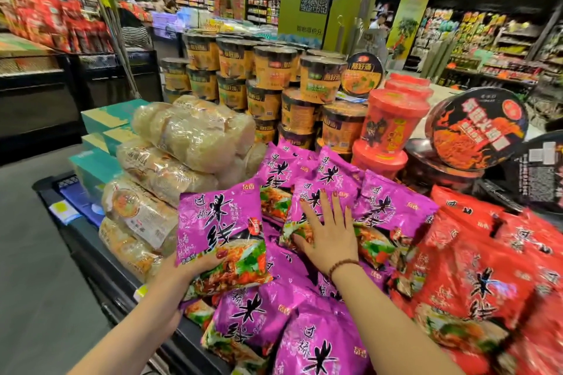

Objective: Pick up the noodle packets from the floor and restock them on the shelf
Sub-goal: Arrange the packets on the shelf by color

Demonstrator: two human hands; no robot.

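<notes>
Placement is the step in hand, I judge: my left hand grips one purple noodle packet by its lower edge, fingers curled round the wrapper, so the packet stands tilted above them and clear of the heap. My right hand lies flat with its fingers spread, pressing down on the pile of matching purple packets that already covers this part of the shelf. The held packet hangs just left of those spread fingers. Red packets lie to the right of them, and clear noodle bundles are stacked beyond my left fingers. Next I should lower the packet face up onto the heap beside my right fingers and only then let go. The wrappers look slick, so the flat hand ought to steady the pile against sliding. Whether more packets wait on the floor I cannot tell.
</notes>
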